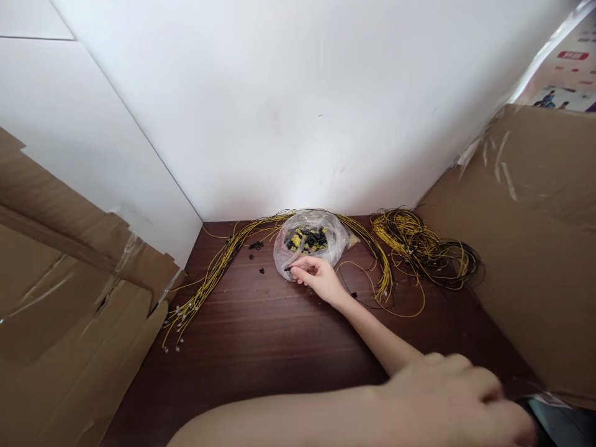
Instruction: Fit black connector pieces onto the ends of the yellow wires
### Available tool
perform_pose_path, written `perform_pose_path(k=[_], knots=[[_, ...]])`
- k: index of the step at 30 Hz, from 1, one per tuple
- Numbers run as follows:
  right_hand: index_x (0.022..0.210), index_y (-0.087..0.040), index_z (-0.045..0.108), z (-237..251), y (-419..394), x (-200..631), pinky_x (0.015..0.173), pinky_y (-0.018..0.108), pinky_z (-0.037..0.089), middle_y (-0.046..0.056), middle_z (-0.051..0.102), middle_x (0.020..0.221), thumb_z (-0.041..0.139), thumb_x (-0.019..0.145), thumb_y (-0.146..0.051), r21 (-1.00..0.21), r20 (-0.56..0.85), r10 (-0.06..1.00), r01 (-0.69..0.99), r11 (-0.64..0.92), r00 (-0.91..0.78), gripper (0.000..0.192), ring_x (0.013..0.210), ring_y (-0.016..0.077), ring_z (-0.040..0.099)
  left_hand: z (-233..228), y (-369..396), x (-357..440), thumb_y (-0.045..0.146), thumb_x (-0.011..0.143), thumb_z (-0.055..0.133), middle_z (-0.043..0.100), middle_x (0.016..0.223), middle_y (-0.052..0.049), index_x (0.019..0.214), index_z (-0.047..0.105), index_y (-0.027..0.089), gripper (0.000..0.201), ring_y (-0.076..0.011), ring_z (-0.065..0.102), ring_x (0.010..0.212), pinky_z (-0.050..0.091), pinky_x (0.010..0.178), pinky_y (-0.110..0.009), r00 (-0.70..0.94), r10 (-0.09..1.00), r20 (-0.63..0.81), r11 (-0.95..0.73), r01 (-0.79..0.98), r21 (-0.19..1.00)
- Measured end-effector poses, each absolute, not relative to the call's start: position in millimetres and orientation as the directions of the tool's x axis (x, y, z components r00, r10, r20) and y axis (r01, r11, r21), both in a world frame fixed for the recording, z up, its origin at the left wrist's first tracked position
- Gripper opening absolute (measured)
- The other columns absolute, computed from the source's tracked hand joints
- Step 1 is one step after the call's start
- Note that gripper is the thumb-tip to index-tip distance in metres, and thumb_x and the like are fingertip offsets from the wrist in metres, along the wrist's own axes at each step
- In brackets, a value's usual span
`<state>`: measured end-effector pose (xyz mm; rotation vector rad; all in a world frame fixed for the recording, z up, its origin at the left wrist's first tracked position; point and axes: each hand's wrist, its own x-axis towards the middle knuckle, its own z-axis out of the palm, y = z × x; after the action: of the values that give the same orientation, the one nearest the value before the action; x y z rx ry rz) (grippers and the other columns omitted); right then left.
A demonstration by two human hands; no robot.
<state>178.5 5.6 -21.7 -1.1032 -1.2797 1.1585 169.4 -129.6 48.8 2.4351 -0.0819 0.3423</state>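
The right hand (318, 277) reaches across the dark brown wooden tabletop (261, 347) to a crumpled clear plastic bag of small black and yellow parts (310, 243) near the white wall (298, 105). Its fingers are curled narrow, and the tips pinch a small black piece (287, 269) at the bag's lower edge — probably one of the parts. The left hand (454, 397) lies close to the camera at the table's near right edge, loosely closed over something dark; what it grips I cannot tell. A long bundle of yellow wires (212, 273) arcs behind the bag, and a coil of yellow and black wires (426, 248) rests beside a brown cardboard sheet (526, 248).
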Motion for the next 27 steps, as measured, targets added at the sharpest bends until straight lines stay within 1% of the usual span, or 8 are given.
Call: perform_pose_path(k=[2, 4, 5, 7, 13, 19, 24, 27], knots=[[0.078, -0.015, 0.066, -20.6, 5.6, 178.0, 0.054, 0.023, 0.042, 0.000, 0.062, 0.065, 0.065, 0.073, -0.037, -0.993, 0.114, 0.993, -0.013, 0.113, -0.037, 0.023, 0.054, 0.0098, 0.053, 38.9, -97.8, 154.1, 0.031, 0.082, 0.059, 0.059, 0.103, -0.011, 0.100, 0.060, 0.013, 0.025, -0.0197, 0.056, 0.095, 0.046, 0.082, -0.030, 0.967, 0.042, 0.250, -0.502, -0.196, 0.842], [0.077, -0.016, 0.066, -19.6, 6.6, 177.9, 0.055, 0.023, 0.043, 0.000, 0.062, 0.064, 0.065, 0.073, -0.038, -0.993, 0.118, 0.992, -0.028, 0.117, -0.041, 0.023, 0.055, 0.0096, 0.053, 30.1, -68.9, 133.7, 0.032, 0.084, 0.055, 0.061, 0.095, -0.009, 0.098, 0.058, 0.014, 0.023, -0.0142, 0.058, 0.079, 0.048, 0.074, -0.027, 0.982, 0.113, 0.148, -0.075, -0.141, 0.987], [0.076, -0.016, 0.065, -19.1, 7.5, 178.2, 0.054, 0.024, 0.043, 0.000, 0.062, 0.064, 0.066, 0.072, -0.039, -0.993, 0.113, 0.993, -0.046, 0.111, -0.041, 0.023, 0.054, 0.0095, 0.053, 26.4, -55.6, 122.9, 0.038, 0.083, 0.056, 0.062, 0.089, -0.008, 0.098, 0.057, 0.015, 0.027, -0.0139, 0.059, 0.075, 0.049, 0.072, -0.028, 0.989, 0.109, 0.099, 0.119, -0.112, 0.987], [0.074, -0.016, 0.065, -17.8, 9.7, 179.4, 0.052, 0.023, 0.043, -0.001, 0.062, 0.061, 0.069, 0.067, -0.041, -0.993, 0.076, 0.997, -0.098, 0.072, -0.035, 0.026, 0.052, 0.0096, 0.053, 20.5, -32.0, 102.2, 0.046, 0.077, 0.062, 0.063, 0.082, -0.007, 0.096, 0.058, 0.015, 0.037, -0.0138, 0.058, 0.068, 0.047, 0.063, -0.026, 0.998, 0.051, 0.024, 0.323, -0.039, 0.946], [0.075, -0.017, 0.066, -13.9, 12.2, 183.7, 0.050, 0.022, 0.042, -0.001, 0.062, 0.059, 0.073, 0.063, -0.041, -0.965, -0.048, 0.991, -0.260, -0.015, 0.122, 0.028, 0.050, 0.0093, 0.053, 9.6, 3.1, 61.5, 0.048, 0.077, 0.061, 0.052, 0.050, 0.000, 0.080, 0.062, 0.010, 0.037, -0.0066, 0.039, 0.042, 0.029, 0.044, -0.020, 0.933, 0.354, -0.064, 0.295, -0.047, 0.954], [0.077, -0.017, 0.066, -13.1, 11.0, 184.1, 0.046, 0.020, 0.037, -0.003, 0.060, 0.059, 0.074, 0.062, -0.038, -0.899, -0.101, 0.961, -0.436, 0.022, 0.258, 0.027, 0.049, 0.0069, 0.048, 4.7, 19.5, 51.6, 0.038, 0.076, 0.062, 0.028, 0.040, 0.007, 0.068, 0.057, 0.013, 0.027, -0.0048, 0.022, 0.039, 0.020, 0.043, -0.019, 0.775, 0.631, -0.029, 0.476, -0.358, 0.803], [0.079, -0.017, 0.066, -12.1, 9.7, 184.5, 0.045, 0.021, 0.036, -0.003, 0.058, 0.058, 0.073, 0.063, -0.039, -0.923, -0.099, 0.940, -0.383, 0.035, 0.325, 0.029, 0.048, 0.0077, 0.047, 4.2, 42.2, 45.3, 0.034, 0.077, 0.061, 0.021, 0.041, 0.008, 0.069, 0.055, 0.015, 0.022, -0.0047, 0.016, 0.039, 0.017, 0.041, -0.017, 0.582, 0.810, -0.076, 0.458, -0.545, 0.703], [0.079, -0.017, 0.067, -12.5, 6.8, 181.9, 0.049, 0.022, 0.040, -0.001, 0.059, 0.059, 0.072, 0.064, -0.039, -0.962, -0.032, 0.959, -0.269, 0.047, 0.282, 0.027, 0.051, 0.0095, 0.050, 1.8, 46.7, 46.3, 0.033, 0.075, 0.065, 0.032, 0.043, 0.008, 0.079, 0.057, 0.016, 0.019, -0.0037, 0.022, 0.039, 0.017, 0.040, -0.016, 0.447, 0.893, -0.060, 0.332, -0.562, 0.758]])
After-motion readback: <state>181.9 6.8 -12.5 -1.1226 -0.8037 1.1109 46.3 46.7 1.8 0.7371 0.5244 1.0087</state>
